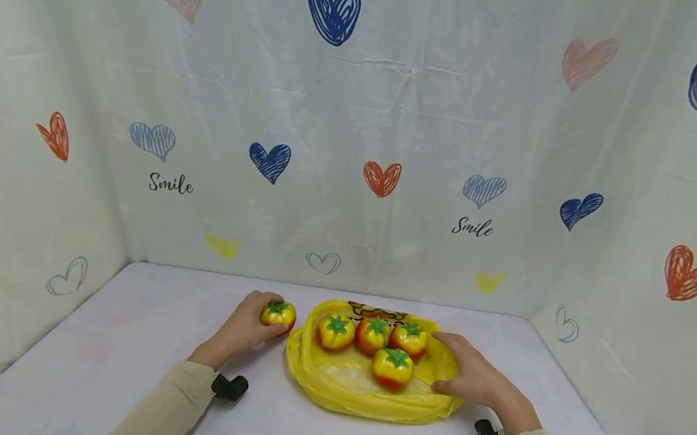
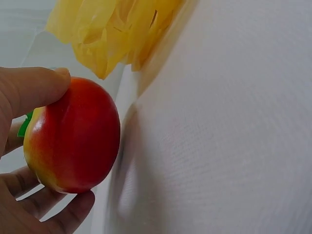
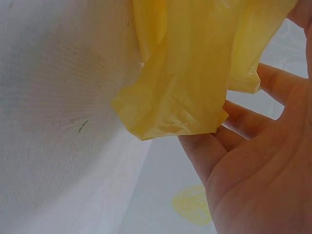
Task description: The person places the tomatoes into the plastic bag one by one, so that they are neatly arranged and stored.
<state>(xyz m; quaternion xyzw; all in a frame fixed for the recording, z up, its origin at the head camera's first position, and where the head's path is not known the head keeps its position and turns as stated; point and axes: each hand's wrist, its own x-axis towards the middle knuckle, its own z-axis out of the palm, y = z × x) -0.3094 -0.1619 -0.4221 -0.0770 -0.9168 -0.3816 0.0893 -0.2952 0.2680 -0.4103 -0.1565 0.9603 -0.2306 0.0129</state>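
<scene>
My left hand grips a red and yellow toy tomato with a green top, just left of a yellow plastic bag lying flat on the table. In the left wrist view the thumb lies over the tomato and the fingers curl under it. Several more tomatoes sit on the bag. My right hand rests on the bag's right edge with straight fingers. In the right wrist view the bag's edge hangs in front of the open palm.
The white table is walled on three sides by a pale cloth printed with hearts. A black wrist mount sits under each sleeve. Bare table lies to the left of the bag and in front of it.
</scene>
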